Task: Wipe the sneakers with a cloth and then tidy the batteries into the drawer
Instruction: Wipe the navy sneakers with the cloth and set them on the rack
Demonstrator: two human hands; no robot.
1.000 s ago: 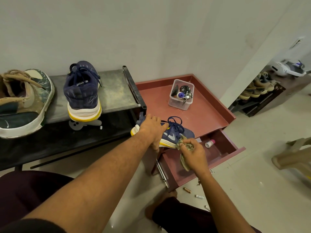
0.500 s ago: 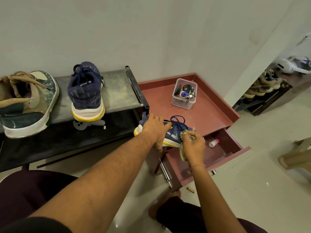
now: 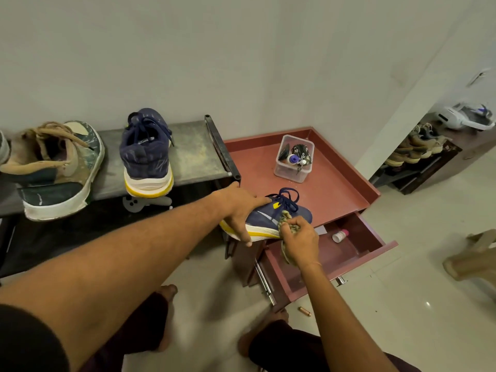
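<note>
My left hand (image 3: 241,210) grips the heel end of a navy sneaker (image 3: 271,218) with a white and yellow sole, lying on the front edge of the red cabinet top (image 3: 335,189). My right hand (image 3: 300,242) holds a greenish cloth (image 3: 285,220) bunched against the shoe's side, with a tail of cloth hanging below the palm. The matching navy sneaker (image 3: 146,157) stands heel-out on the grey rack shelf (image 3: 193,154). The cabinet's drawer (image 3: 359,237) stands open under my right hand. One copper-coloured battery (image 3: 305,311) lies on the floor near the drawer's corner.
A worn tan and green sneaker (image 3: 53,170) sits at the left of the rack. A clear plastic box (image 3: 294,158) of small items stands on the cabinet top. A small white bottle with a pink cap (image 3: 340,235) lies in the drawer. Another shoe rack (image 3: 418,157) stands at the far right.
The sneaker has tipped so its side faces up more, and my right hand with the cloth has shifted slightly along its side. My view has drifted, hiding the other floor batteries.
</note>
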